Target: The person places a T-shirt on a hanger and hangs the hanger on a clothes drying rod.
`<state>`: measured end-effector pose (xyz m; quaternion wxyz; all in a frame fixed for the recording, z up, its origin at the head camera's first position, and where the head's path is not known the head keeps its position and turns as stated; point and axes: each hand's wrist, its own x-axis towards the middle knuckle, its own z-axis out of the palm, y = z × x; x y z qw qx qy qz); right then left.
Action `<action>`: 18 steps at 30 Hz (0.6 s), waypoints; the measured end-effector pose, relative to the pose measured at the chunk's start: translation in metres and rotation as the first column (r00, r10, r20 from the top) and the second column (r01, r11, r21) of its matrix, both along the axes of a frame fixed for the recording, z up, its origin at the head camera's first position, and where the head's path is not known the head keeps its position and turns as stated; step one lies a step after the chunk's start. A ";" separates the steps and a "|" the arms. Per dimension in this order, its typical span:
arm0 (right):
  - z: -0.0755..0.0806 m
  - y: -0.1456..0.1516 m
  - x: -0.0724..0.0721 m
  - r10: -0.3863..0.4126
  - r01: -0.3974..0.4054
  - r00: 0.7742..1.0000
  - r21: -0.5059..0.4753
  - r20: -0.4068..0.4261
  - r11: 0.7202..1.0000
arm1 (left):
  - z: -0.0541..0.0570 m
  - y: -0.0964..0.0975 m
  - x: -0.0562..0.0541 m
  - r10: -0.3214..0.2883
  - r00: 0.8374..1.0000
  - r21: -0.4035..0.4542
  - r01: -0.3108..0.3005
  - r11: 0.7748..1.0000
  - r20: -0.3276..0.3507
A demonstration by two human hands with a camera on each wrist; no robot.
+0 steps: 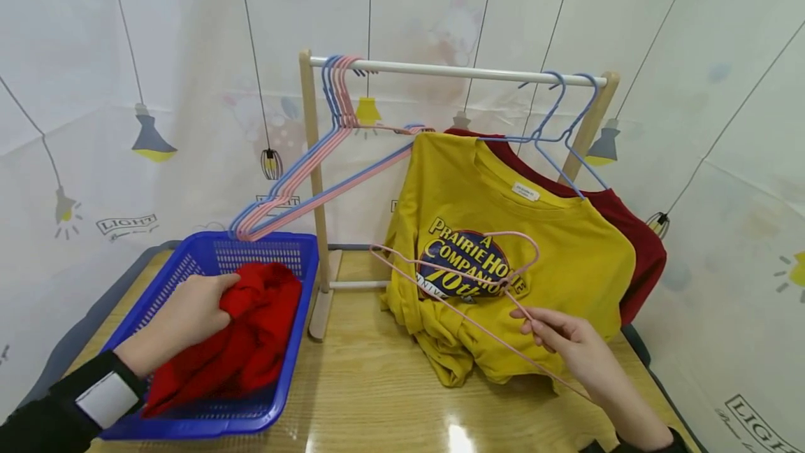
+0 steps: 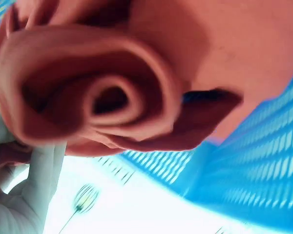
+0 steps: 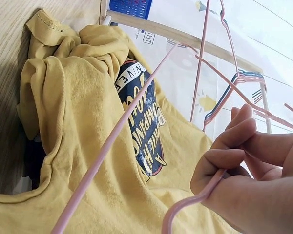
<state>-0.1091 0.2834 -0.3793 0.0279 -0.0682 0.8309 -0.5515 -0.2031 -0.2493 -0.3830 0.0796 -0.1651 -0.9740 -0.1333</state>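
Over the blue basket, my left hand pinches a bunched red garment at its upper edge. In the left wrist view the red cloth folds into a loose roll beside the fingers. My right hand grips a pink hanger by one sloping arm, with its hook toward the rack. Behind that hanger hangs a yellow printed shirt on a blue hanger. The right wrist view shows the curled fingers around the pink wire.
A rack with a white rail and wooden posts stands on the wooden table. Several pink and blue hangers hang at its left end, above the basket. A dark red shirt hangs behind the yellow one at the right.
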 end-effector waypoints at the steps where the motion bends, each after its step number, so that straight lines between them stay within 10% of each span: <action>1: 0.000 0.000 0.000 -0.004 0.004 1.000 -0.002 0.004 1.000 | 0.006 0.001 0.004 0.011 1.000 0.018 -0.011 1.000 -0.020; 10: -0.002 0.004 -0.001 -0.020 0.021 1.000 -0.030 0.023 0.999 | 0.052 0.007 0.030 0.059 0.979 0.155 -0.028 0.987 -0.196; 18: -0.001 0.005 -0.001 -0.034 0.034 0.999 -0.022 0.022 0.999 | 0.072 0.008 0.050 0.152 0.988 0.351 -0.152 0.924 0.028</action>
